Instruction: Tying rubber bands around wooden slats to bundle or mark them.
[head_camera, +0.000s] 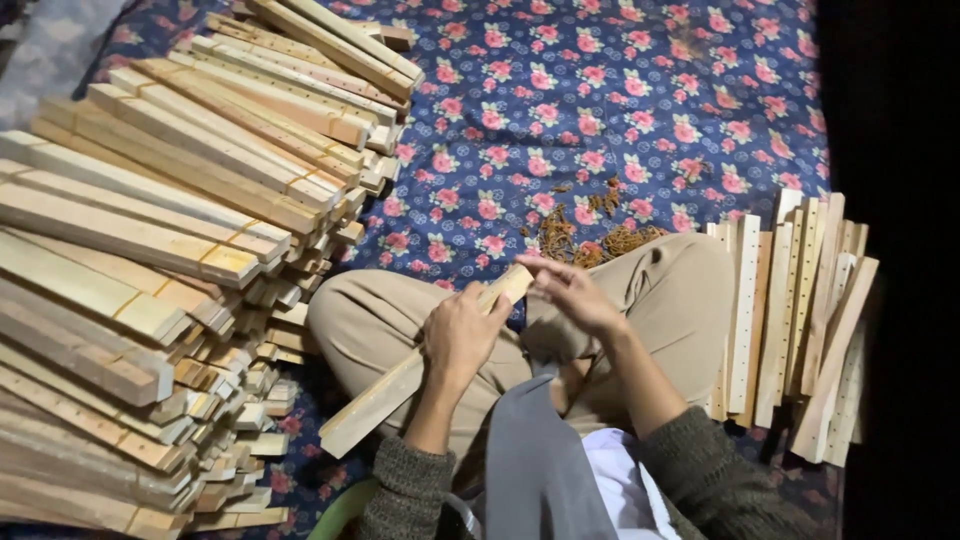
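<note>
One wooden slat (420, 365), left hand (462, 335) gripping midway

Khaki trousers (680, 290), seemingly olive knit sleeves (700, 470)

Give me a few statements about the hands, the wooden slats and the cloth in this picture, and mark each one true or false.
1. The left hand grips a wooden slat. True.
2. The right hand rests on the floral cloth. False: its fingers touch the slat's upper end.
3. The big stack of slats lies to the person's left. True.
4. The small pile of slats lies on the person's lap. False: it lies beside the right knee.
</note>
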